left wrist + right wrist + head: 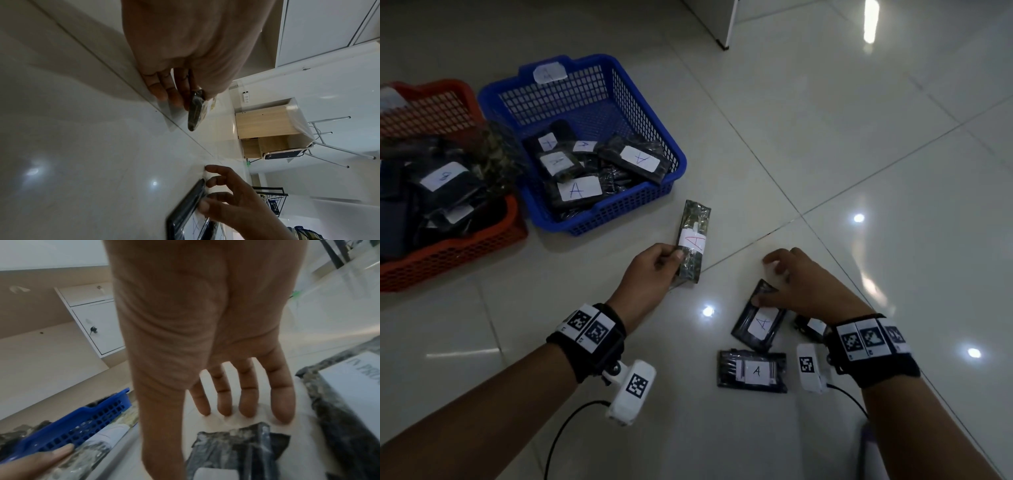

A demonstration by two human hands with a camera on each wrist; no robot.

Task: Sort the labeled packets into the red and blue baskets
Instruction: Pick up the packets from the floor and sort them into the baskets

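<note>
My left hand (677, 256) pinches a long dark packet (693, 240) with a white label marked A and holds it above the floor, just right of the blue basket (654, 192). In the left wrist view the packet (195, 116) shows edge-on between thumb and fingers. The blue basket holds several A packets. Beside it, the red basket (448, 255) holds several packets, one marked B. My right hand (770, 279) lies open, its fingertips (244, 410) on the floor and its thumb on another A packet (760, 320). A second A packet (753, 371) lies nearer me. A third packet (812, 325) is partly hidden under my right wrist.
Glossy white floor tiles stretch to the right and behind the packets. A white cabinet (722, 20) stands at the far top of the head view. The left wrist view shows a wooden cabinet (267, 123) and a folded metal stand farther off.
</note>
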